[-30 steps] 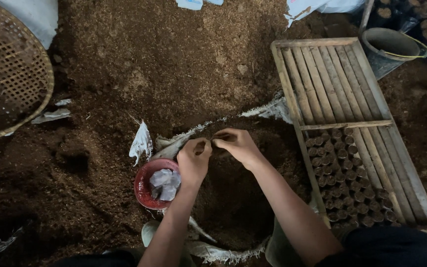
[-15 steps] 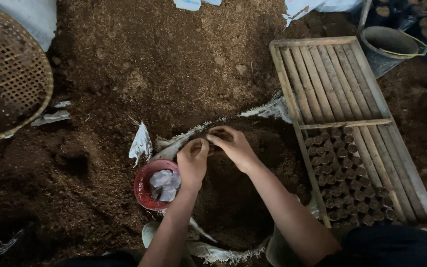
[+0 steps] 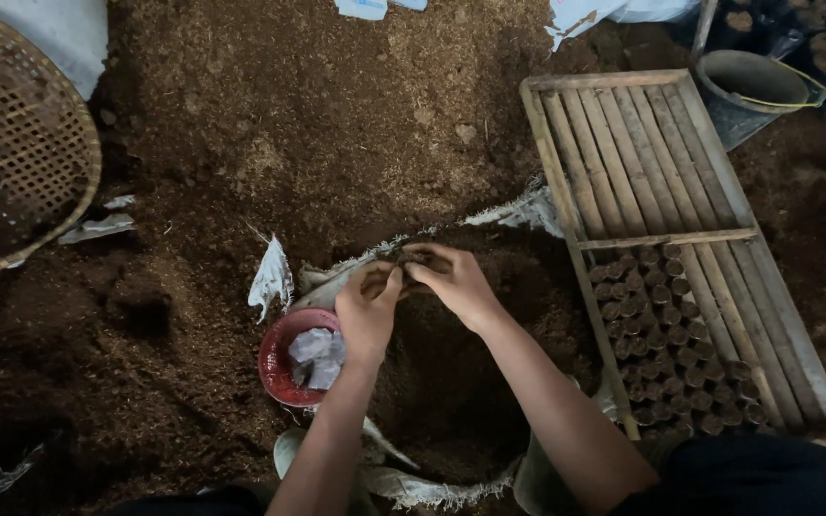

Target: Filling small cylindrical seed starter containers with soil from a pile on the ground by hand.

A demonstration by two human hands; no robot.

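My left hand (image 3: 370, 304) and my right hand (image 3: 451, 279) meet over an open white sack (image 3: 332, 279) full of dark soil (image 3: 442, 382). Both hands pinch a small dark soil-filled pot (image 3: 411, 260) between their fingertips; most of it is hidden by the fingers. Just left of my left wrist sits a red bowl (image 3: 276, 368) holding crumpled clear plastic pieces (image 3: 315, 354). To the right lies a wooden slatted tray (image 3: 642, 162) whose near half is packed with several small filled pots (image 3: 666, 344).
A woven bamboo sieve (image 3: 21, 143) lies at the far left. A grey bucket (image 3: 752, 91) stands at the top right beyond the tray. Loose brown soil (image 3: 317, 124) covers the ground, with white plastic scraps (image 3: 270, 277) on it.
Both hands have stayed together over the sack, shifting slightly left and toward the sack's far rim while working the small pot. Nothing else moved.
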